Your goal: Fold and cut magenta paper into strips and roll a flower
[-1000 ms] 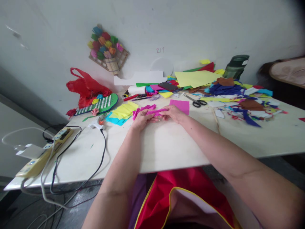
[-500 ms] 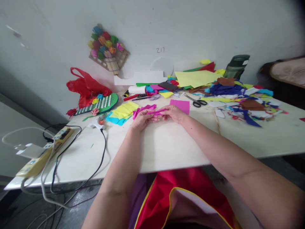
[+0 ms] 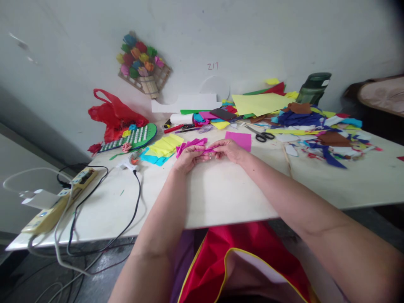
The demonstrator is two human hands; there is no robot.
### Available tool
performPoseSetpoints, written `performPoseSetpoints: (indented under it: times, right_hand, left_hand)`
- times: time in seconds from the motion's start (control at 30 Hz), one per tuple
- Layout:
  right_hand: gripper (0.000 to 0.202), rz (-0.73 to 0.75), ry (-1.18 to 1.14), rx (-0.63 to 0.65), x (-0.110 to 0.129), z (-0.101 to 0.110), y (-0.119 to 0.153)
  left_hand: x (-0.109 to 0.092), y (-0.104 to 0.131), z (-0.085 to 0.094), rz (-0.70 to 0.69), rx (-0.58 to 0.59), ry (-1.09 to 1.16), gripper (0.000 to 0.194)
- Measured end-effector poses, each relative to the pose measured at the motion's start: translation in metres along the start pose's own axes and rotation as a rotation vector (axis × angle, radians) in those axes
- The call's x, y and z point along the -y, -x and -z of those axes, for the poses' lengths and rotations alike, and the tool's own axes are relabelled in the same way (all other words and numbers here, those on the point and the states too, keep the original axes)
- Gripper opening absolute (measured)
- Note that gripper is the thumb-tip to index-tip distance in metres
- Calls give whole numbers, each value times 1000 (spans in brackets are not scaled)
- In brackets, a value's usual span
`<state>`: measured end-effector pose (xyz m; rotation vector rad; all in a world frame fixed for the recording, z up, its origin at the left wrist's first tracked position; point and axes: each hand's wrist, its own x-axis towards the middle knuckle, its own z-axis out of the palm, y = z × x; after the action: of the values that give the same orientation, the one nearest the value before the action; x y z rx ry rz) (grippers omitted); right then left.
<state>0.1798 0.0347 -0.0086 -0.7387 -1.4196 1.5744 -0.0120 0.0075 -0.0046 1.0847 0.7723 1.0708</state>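
Between my two hands is a narrow, folded piece of magenta paper (image 3: 208, 150), held just above the white table. My left hand (image 3: 188, 158) is closed and pinches its left end. The fingertips of my right hand (image 3: 227, 150) grip the other end, and the two hands almost meet. Behind my left hand lies a pile of folded magenta paper (image 3: 198, 142), partly covered by the fingers. A flat magenta square (image 3: 242, 139) rests behind my right wrist. Left of my left hand, yellow folded papers (image 3: 166, 144) lie over blue paper (image 3: 153, 158).
Black-handled scissors (image 3: 264, 136) lie beyond my right forearm, beside a heap of paper scraps (image 3: 334, 139). A green bottle (image 3: 314, 89) stands at the back right. A red plastic bag (image 3: 112, 113) sits at the back left. A power strip (image 3: 59, 202) with cables occupies the table's left edge.
The magenta paper between my fingers shows a little less and looks narrower, with my fingers shifted slightly on it. My arms and the other things on the table stay in place.
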Motion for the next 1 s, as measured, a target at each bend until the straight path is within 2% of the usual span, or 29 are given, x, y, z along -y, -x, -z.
performPoseSetpoints:
  times: [0.7, 1.0]
  right_hand:
    - [18, 47, -27, 16, 0, 2, 0]
    - [23, 77, -32, 43, 3, 0, 2]
  left_hand:
    - [-3, 1, 0, 16, 59, 41, 20]
    - [-5, 1, -1, 14, 19, -1, 18]
